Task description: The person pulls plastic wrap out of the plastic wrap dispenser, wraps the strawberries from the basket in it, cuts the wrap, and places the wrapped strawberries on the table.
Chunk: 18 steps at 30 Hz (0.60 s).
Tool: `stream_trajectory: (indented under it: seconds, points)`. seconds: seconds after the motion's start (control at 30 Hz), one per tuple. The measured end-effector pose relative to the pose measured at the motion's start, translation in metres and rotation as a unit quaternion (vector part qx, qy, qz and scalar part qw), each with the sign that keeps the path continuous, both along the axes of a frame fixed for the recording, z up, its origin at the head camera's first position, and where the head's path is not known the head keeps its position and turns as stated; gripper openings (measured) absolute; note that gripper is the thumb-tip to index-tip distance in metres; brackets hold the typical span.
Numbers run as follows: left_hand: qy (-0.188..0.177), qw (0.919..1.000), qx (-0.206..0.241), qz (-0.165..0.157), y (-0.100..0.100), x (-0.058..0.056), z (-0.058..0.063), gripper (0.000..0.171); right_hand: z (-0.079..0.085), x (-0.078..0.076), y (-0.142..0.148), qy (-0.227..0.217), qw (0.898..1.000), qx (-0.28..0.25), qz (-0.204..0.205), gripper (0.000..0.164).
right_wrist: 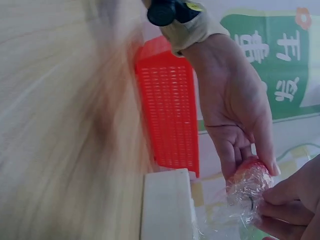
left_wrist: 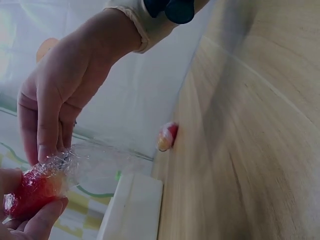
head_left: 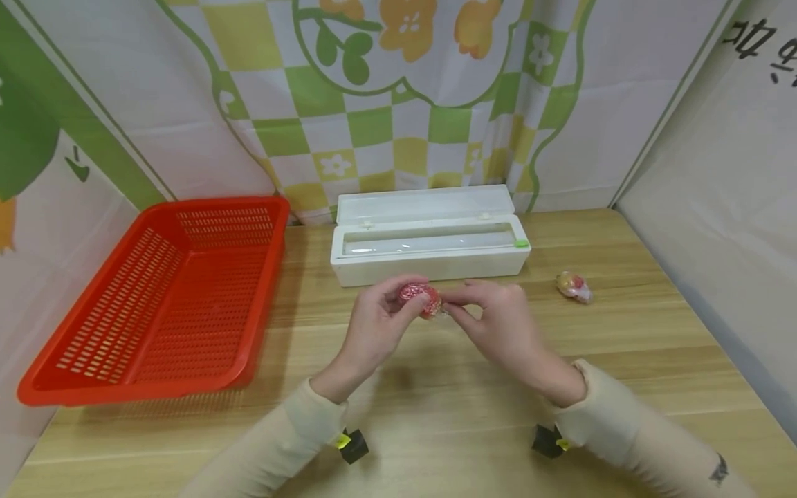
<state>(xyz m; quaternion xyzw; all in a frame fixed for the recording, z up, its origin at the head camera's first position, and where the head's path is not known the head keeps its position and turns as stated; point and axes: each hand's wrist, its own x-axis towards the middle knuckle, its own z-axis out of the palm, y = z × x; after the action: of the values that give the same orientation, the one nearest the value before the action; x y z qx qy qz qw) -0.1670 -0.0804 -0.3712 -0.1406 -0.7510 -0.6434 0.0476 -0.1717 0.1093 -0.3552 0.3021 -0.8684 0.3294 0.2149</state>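
Observation:
My left hand (head_left: 373, 325) grips a small red-and-yellow fruit (head_left: 431, 301) wrapped in clear plastic film, fingers and thumb around it. On its right side, my right hand (head_left: 501, 318) pinches the gathered film between thumb and fingers. In the left wrist view a loose tail of the crinkled film (left_wrist: 97, 160) spreads out from the pinch. Both hands are above the table, just in front of a long white cling film box (head_left: 429, 266) whose lid stands open, with a roll inside. Another wrapped red-and-yellow fruit (head_left: 574, 286) lies on the table at the right.
A red plastic basket (head_left: 264, 290) with slotted walls stands at the left of the wooden table (head_left: 448, 415). Patterned curtain cloth (head_left: 373, 131) hangs behind the table, and pale cloth (head_left: 735, 207) hangs along the right side.

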Motion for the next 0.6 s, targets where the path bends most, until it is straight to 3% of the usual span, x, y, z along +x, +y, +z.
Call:
stream_trajectory:
  seconds: [0.13, 0.23, 0.33, 0.43, 0.6]
  points:
    - [-0.010, 0.9997, -0.023, 0.006, 0.000, 0.000, -0.003, 0.024, -0.005, 0.004, -0.005, 0.058, 0.998, 0.035, 0.005, 0.013]
    - [-0.028, 0.9992, -0.029, 0.001, -0.002, 0.000, -0.006, 0.024, -0.009, 0.004, -0.007, 0.069, 0.997, 0.043, 0.014, 0.013]
    - [-0.035, 0.9992, -0.020, -0.008, -0.003, -0.001, -0.010, 0.027, -0.009, 0.003, -0.006, 0.040, 0.998, 0.033, 0.021, 0.020]
    - [-0.033, 0.9994, -0.009, -0.011, -0.005, -0.002, -0.011, 0.028, -0.006, 0.001, -0.001, -0.018, 0.999, 0.010, 0.029, 0.028]
    - [-0.033, 0.9993, 0.014, -0.005, -0.004, -0.002, -0.008, 0.030, -0.001, -0.003, 0.011, -0.089, 0.996, -0.011, 0.023, 0.029]
